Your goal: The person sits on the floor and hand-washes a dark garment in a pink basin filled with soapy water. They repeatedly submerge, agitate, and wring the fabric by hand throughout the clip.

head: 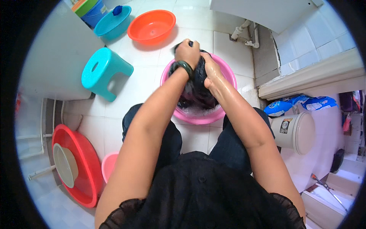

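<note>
A pink plastic basin (pixel 233 83) stands on the floor between my knees. Soapy water (pixel 197 111) with white suds shows at its near side. A wet black cloth garment (pixel 200 88) bunches up out of the water; its full shape cannot be made out. My left hand (pixel 187 53), with a dark green bangle (pixel 184 68) at the wrist, is closed in a fist around the upper part of the cloth near the basin's far rim. Close beside it, my wet right hand (pixel 212 68) grips the cloth from the right, fingers partly hidden by the fabric.
A turquoise stool (pixel 104 64) stands to the left. Beyond are an orange basin (pixel 151 25) and a teal basin (pixel 114 24). At lower left, a red basin (pixel 88 171) leans with a small beige basin (pixel 67 166). A lidded white bucket (pixel 294 133) is at right, near white drain pipes (pixel 240 30).
</note>
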Demonstrator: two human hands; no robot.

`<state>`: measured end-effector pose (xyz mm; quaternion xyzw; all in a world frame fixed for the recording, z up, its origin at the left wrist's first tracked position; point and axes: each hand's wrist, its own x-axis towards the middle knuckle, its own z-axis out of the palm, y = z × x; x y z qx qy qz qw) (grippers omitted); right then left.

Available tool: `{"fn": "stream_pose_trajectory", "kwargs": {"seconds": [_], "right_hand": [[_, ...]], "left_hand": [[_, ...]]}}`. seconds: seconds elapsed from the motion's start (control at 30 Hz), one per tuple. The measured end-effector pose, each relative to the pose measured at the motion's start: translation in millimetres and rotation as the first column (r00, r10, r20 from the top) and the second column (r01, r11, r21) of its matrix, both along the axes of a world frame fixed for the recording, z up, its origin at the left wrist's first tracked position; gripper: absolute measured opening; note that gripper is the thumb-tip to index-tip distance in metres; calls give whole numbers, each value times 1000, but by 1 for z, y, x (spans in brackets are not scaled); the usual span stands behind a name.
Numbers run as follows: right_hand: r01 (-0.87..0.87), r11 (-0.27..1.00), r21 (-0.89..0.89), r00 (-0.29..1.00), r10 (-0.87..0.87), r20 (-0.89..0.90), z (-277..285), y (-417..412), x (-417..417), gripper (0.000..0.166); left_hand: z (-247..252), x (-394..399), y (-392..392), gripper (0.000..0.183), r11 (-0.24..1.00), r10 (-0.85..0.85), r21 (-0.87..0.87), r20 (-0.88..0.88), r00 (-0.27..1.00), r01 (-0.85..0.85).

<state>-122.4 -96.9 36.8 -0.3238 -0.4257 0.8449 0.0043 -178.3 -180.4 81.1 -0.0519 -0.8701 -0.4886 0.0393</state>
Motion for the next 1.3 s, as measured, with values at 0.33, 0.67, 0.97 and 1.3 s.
{"fn": "stream_pose_trajectory", "kwargs": {"seconds": [0.33, 0.67, 0.97, 1.3], "right_hand": [[113, 992, 50, 992, -111, -53, -3, 0, -5, 41], [-209, 971, -118, 888, 137, -439, -24, 65, 10, 41], [-187, 965, -185, 957, 136, -257, 73, 54, 35, 36], [-182, 983, -26, 960, 172, -220, 77, 46, 31, 35]], "left_hand": [[5, 18, 13, 33, 1000, -3, -13, -131, 991, 2], [23, 80, 49, 31, 995, -69, 63, -198, 978, 82], [5, -42, -29, 35, 658, -185, 748, 275, 943, -89], [40, -26, -39, 45, 750, -661, 123, 155, 734, 650]]}}
